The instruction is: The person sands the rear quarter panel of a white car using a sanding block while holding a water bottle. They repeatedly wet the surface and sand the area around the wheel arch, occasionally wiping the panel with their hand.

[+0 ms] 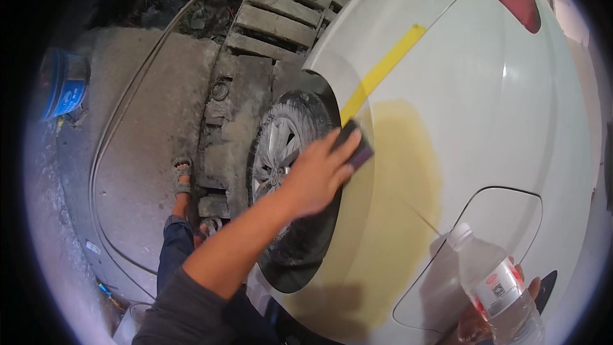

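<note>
My left hand [317,176] is closed on a dark sanding block [355,144], which it presses to the white car's body panel [485,115] just above the wheel arch. A broad yellowish, dull patch [399,172] covers the panel around and below the block. From the block, a strip of yellow tape [383,75] runs up along the panel. At the lower right, my right hand [474,327] grips a clear plastic bottle [469,255], tilted with its white cap toward the patch. A thin streak shows between cap and patch. The bottle partly hides the right hand.
A dusty wheel [274,147] sits in the arch under my left forearm. Beside the bottle is a fuel flap [504,217]; a red tail light [511,0] is at the top right. A hose [121,115] lies along the floor near slatted grating [281,0] and a blue tub [67,83].
</note>
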`<state>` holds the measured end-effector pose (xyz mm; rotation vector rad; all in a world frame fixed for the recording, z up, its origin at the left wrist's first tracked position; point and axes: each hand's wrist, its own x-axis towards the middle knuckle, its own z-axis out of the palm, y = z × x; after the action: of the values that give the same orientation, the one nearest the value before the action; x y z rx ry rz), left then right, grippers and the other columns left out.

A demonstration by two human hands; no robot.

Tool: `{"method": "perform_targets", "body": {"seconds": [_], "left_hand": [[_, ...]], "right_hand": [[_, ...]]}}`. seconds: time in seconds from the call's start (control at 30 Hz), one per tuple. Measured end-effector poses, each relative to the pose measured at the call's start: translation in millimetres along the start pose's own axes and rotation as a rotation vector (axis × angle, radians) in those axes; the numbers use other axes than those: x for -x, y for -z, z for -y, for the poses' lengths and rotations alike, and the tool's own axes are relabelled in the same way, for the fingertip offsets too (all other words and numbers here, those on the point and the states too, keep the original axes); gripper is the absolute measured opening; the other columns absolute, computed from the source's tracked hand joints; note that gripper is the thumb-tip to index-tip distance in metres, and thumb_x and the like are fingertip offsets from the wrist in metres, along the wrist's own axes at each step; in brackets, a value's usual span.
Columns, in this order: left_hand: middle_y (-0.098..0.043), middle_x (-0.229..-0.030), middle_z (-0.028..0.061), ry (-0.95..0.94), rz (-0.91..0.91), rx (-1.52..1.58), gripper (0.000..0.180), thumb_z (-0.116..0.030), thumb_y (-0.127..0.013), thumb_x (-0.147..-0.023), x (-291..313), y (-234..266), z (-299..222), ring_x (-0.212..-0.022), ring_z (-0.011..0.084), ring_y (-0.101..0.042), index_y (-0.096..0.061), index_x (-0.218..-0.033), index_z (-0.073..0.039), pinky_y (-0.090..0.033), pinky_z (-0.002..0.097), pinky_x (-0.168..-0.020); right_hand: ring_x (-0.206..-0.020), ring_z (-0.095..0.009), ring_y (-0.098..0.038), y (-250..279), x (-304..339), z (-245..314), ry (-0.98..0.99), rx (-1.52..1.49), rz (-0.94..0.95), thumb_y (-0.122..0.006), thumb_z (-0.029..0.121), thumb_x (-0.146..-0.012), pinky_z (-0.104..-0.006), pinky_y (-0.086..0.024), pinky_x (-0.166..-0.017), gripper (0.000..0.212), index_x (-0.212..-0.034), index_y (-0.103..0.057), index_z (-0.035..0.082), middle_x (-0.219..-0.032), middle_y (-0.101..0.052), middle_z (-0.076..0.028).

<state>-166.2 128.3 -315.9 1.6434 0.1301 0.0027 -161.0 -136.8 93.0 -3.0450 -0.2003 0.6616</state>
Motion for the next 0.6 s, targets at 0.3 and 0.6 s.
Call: {"method": "perform_targets", "body": {"seconds": [0.3, 0.6], "left_hand": [[-0.046, -0.140, 0.0338, 0.077, -0.021, 0.163, 0.058, -0.029, -0.051, -0.100, -22.7, 13.0, -17.9, -0.129, 0.0494, -0.044, -0.037, -0.153, -0.011, -0.035, 0.0474, -0.111], [-0.046, -0.140, 0.0340, 0.112, -0.078, 0.130, 0.061, -0.025, -0.052, -0.098, -5.5, -1.5, -34.0, -0.128, 0.0490, -0.046, -0.034, -0.153, -0.006, -0.034, 0.0474, -0.111]], "right_hand": [[-0.132, -0.017, -0.048, -20.4, -11.5, 38.9, 0.128, 0.580, -0.164, -0.038, 0.059, -0.101, -0.0457, -0.022, -0.118, 0.062, -0.143, -0.037, 0.013, -0.142, -0.051, -0.007], [-0.130, -0.013, -0.051, -25.0, 4.3, 32.8, -0.015, 0.634, -0.176, -0.041, 0.054, -0.102, -0.0495, -0.017, -0.123, 0.054, -0.139, -0.043, 0.015, -0.139, -0.056, -0.003]]}}
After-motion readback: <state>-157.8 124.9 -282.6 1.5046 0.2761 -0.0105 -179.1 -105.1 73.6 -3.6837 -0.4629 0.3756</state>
